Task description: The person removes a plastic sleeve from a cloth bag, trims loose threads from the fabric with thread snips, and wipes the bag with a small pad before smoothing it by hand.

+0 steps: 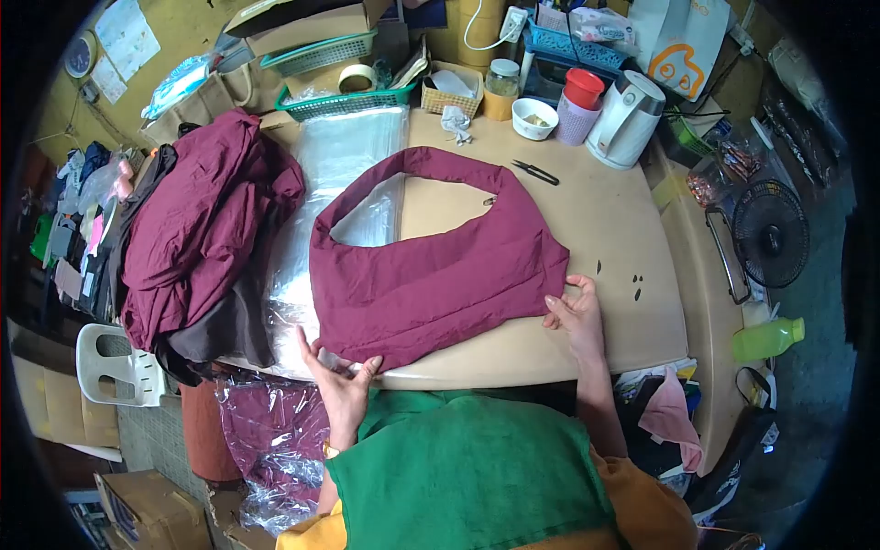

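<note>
A maroon fabric bag (440,275) lies flat on the tan table (623,229), its strap loop toward the far side. At the bag's lower left corner, my left hand (344,390) pinches the edge between thumb and fingers. My right hand (576,316) holds the lower right corner in the same way. Clear plastic sheets (353,156) are partly under the bag's left side. Left of them is a heap of maroon fabric bags (206,220) with dark cloth beneath. Small black thread snips (535,172) rest beyond the bag's right side.
Along the back stand a green basket (344,104) with a tape roll, a jar (501,89), a white bowl (534,119), a red-lidded cup and an electric kettle (627,119). A black fan (770,234) and a green bottle (768,339) are at the right; a white plastic stool (119,367) is at lower left.
</note>
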A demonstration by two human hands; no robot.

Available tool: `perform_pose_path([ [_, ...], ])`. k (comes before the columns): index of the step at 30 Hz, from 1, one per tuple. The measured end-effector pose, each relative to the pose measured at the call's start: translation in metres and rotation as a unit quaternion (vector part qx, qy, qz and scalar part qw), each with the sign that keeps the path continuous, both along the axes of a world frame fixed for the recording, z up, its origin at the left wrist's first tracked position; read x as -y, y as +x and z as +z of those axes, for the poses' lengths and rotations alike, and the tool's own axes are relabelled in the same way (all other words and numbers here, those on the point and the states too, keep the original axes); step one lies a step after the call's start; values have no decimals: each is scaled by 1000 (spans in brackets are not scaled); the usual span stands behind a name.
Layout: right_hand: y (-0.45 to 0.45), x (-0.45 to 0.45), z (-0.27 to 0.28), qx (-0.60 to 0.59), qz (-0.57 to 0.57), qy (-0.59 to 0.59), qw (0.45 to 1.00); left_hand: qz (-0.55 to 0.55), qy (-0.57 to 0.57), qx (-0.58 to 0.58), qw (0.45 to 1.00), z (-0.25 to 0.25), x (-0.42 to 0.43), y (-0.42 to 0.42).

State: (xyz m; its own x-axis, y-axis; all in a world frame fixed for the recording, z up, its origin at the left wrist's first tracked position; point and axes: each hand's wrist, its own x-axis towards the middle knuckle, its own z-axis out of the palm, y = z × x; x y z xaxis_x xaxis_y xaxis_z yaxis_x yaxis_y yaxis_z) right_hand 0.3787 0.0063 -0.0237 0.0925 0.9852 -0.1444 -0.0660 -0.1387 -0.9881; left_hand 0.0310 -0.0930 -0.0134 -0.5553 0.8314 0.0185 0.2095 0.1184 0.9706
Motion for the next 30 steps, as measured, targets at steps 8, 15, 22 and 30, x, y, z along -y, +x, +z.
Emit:
perform_pose_path([
  [8,-5,11,16,175,55,-76,980,-57,19,-178,982,16,-22,-39],
  [15,-10,-23,80,476,7,252,843,-182,10,-382,906,59,-47,-62],
  [22,5,-60,96,516,279,259,767,-283,82,-355,887,54,-60,-65],
  [30,14,-45,30,544,276,405,681,-313,72,-489,811,6,-62,-62],
])
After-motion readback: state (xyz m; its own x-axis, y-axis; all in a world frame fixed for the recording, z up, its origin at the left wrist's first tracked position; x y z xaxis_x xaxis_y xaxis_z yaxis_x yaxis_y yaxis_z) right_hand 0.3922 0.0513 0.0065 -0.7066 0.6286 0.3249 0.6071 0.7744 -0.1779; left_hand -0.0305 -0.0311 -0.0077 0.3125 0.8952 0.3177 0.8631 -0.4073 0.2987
